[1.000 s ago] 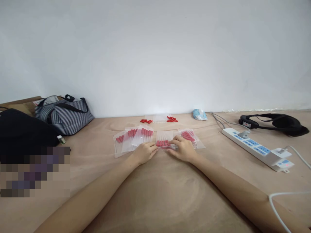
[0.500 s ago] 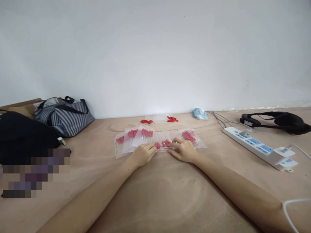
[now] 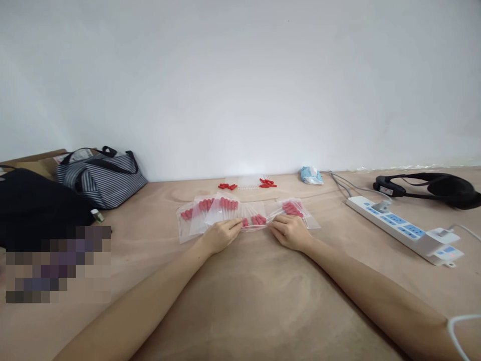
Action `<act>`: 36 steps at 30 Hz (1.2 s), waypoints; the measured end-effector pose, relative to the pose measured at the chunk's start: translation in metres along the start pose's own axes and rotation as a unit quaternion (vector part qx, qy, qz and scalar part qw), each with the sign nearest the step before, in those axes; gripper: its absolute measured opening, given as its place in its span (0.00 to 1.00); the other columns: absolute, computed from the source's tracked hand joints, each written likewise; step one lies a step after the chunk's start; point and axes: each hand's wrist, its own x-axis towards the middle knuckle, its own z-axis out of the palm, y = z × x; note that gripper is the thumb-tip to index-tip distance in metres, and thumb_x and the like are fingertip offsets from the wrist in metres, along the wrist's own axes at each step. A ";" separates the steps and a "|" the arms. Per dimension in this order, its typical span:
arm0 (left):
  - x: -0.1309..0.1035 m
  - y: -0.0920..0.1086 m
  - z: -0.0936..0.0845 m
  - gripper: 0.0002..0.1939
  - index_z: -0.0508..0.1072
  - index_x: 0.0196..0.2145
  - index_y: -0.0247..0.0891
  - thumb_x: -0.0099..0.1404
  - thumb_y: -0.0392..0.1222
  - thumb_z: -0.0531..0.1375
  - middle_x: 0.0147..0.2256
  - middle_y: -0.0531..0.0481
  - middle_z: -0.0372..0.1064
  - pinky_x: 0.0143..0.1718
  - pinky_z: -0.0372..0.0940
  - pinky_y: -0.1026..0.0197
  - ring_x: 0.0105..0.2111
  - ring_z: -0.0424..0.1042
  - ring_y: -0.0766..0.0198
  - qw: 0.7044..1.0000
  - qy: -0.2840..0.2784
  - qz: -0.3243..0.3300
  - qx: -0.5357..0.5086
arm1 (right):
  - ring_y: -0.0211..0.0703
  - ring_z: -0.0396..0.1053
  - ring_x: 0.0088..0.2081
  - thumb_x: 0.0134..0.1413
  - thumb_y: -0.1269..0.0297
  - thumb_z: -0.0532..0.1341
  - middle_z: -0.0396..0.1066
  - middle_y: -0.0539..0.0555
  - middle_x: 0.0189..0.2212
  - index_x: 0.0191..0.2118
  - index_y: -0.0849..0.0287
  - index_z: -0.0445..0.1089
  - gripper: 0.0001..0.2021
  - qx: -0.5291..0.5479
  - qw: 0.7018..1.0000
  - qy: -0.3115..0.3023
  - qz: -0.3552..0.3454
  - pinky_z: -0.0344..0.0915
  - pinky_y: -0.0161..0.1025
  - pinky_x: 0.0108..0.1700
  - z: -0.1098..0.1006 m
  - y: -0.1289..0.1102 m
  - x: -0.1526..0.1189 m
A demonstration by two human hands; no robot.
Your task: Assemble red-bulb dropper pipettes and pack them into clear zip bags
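Note:
A clear plastic bag (image 3: 254, 208) lies flat between my hands, with thin pale sticks and red ends (image 3: 259, 219) inside it. At the bag's left near corner, my left hand (image 3: 223, 235) is closed, its fingertips pinching the edge. My right hand (image 3: 291, 232) is closed on the right end of that same near edge. Several more bags of red-ended sticks (image 3: 228, 203) overlap to the left, behind my left hand. Another filled bag (image 3: 293, 207) sits just beyond my right hand.
Loose red pieces (image 3: 268, 183) and a row of thin sticks (image 3: 248, 186) lie near the wall. A blue-and-white packet (image 3: 311, 175), a power strip (image 3: 404, 228) and a black headset (image 3: 424, 188) occupy the right. A striped bag (image 3: 108, 180) and small bottle (image 3: 97, 215) stand left.
My right hand has slid a little right along the bag's near edge, its fingers drawing together. More red ends now show between my hands. My left hand stays almost in place.

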 end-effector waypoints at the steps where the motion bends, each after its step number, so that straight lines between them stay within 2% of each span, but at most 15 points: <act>1: 0.000 0.000 0.002 0.15 0.70 0.34 0.31 0.66 0.33 0.44 0.34 0.46 0.73 0.31 0.69 0.65 0.31 0.73 0.65 1.000 0.010 -0.001 0.007 | 0.35 0.63 0.29 0.56 0.67 0.49 0.69 0.52 0.27 0.32 0.59 0.70 0.12 0.008 1.000 0.003 0.005 0.51 0.33 0.28 0.000 0.000 0.000; 5: -0.001 -0.002 0.005 0.16 0.71 0.30 0.32 0.66 0.32 0.44 0.30 0.48 0.73 0.26 0.69 0.65 0.26 0.73 0.66 1.000 0.021 0.003 0.015 | 0.35 0.63 0.30 0.55 0.66 0.51 0.69 0.52 0.28 0.32 0.59 0.70 0.11 0.007 1.000 0.021 -0.018 0.51 0.33 0.29 0.001 0.001 0.000; 9: -0.001 -0.003 0.004 0.15 0.71 0.29 0.32 0.65 0.31 0.45 0.31 0.48 0.73 0.26 0.68 0.65 0.27 0.72 0.66 0.999 0.020 0.023 0.021 | 0.36 0.60 0.28 0.55 0.65 0.52 0.68 0.51 0.25 0.29 0.58 0.69 0.10 -0.056 0.994 0.051 -0.074 0.48 0.35 0.28 0.002 0.001 0.004; 12: 0.000 -0.005 0.003 0.15 0.71 0.29 0.33 0.65 0.31 0.46 0.30 0.48 0.73 0.26 0.68 0.65 0.26 0.72 0.66 0.999 0.014 0.042 0.024 | 0.35 0.58 0.26 0.55 0.69 0.52 0.66 0.50 0.21 0.26 0.60 0.68 0.11 -0.097 0.989 0.047 -0.103 0.45 0.36 0.26 0.004 0.001 0.007; 17: 0.001 -0.007 0.003 0.14 0.70 0.28 0.32 0.64 0.30 0.47 0.29 0.48 0.73 0.24 0.66 0.64 0.25 0.71 0.65 0.998 0.006 0.049 0.028 | 0.36 0.56 0.25 0.55 0.71 0.51 0.64 0.51 0.21 0.25 0.61 0.66 0.11 -0.114 0.985 0.034 -0.127 0.43 0.37 0.26 0.005 0.002 0.008; 22: 0.002 -0.007 0.001 0.16 0.70 0.27 0.32 0.65 0.30 0.45 0.28 0.47 0.72 0.23 0.67 0.64 0.24 0.71 0.66 0.999 -0.003 0.049 0.023 | 0.36 0.55 0.25 0.55 0.73 0.50 0.63 0.51 0.21 0.25 0.62 0.66 0.11 -0.111 0.985 0.031 -0.125 0.43 0.37 0.26 0.004 0.003 0.008; 27: 0.000 -0.005 -0.001 0.15 0.71 0.32 0.32 0.66 0.30 0.45 0.32 0.46 0.73 0.30 0.69 0.65 0.30 0.72 0.66 0.999 0.017 0.032 0.011 | 0.37 0.57 0.27 0.55 0.70 0.51 0.65 0.52 0.23 0.26 0.61 0.67 0.11 -0.102 0.991 0.026 -0.087 0.45 0.37 0.27 0.000 -0.001 0.009; 31: -0.001 -0.004 0.001 0.15 0.71 0.33 0.33 0.66 0.32 0.45 0.33 0.47 0.73 0.33 0.70 0.66 0.31 0.73 0.67 0.999 0.042 0.010 -0.011 | 0.38 0.58 0.31 0.56 0.67 0.51 0.67 0.53 0.27 0.32 0.60 0.68 0.09 -0.095 0.992 0.043 -0.076 0.46 0.37 0.27 0.004 -0.014 0.018; 36: 0.001 -0.003 0.001 0.14 0.71 0.34 0.32 0.66 0.32 0.45 0.33 0.47 0.74 0.35 0.70 0.67 0.33 0.73 0.67 0.999 0.050 0.011 -0.020 | 0.37 0.58 0.29 0.55 0.68 0.52 0.67 0.52 0.25 0.28 0.60 0.68 0.10 -0.088 0.989 0.064 -0.097 0.45 0.37 0.27 0.019 -0.032 0.038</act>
